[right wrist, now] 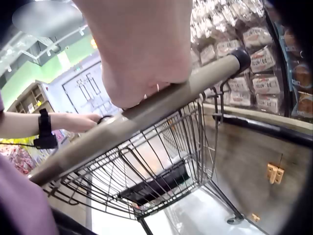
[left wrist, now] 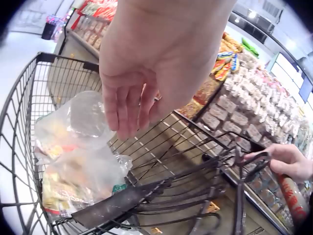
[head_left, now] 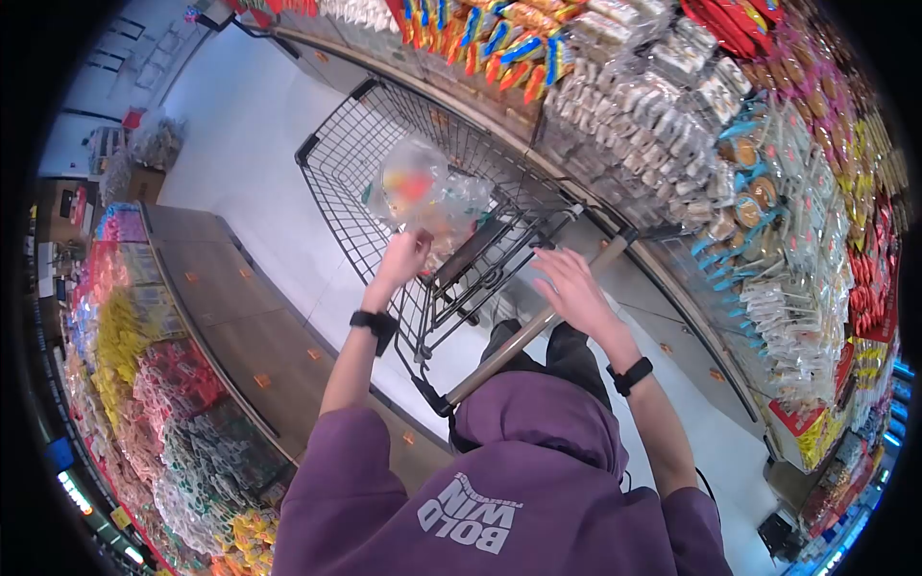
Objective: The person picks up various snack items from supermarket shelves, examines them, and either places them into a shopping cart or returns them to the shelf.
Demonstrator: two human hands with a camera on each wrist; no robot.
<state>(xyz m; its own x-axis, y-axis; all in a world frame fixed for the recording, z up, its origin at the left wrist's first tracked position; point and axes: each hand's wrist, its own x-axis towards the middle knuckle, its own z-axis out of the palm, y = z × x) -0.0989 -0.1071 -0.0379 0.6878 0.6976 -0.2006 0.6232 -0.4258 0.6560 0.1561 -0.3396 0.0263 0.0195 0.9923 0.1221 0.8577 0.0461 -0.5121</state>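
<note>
Plastic bags (head_left: 411, 173) near drooping left hand (head_left: 405, 257); right hand (head_left: 579, 291) outstretched at handle (head_left: 509, 347).

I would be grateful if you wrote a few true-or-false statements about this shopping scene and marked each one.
1. A translucent plastic bag lies in the black wire shopping cart. True.
2. The person's right hand is at the cart's tan bar handle. True.
3. Both hands grip that handle. False: the left hand is above the cart, away from the handle.
4. The person's purple sweatshirt carries white lettering. True.
5. Both wrists are bare. False: each has a black band on it.
6. The shelving at the picture's right is bare. False: shiny wrapped packages fill it.
</note>
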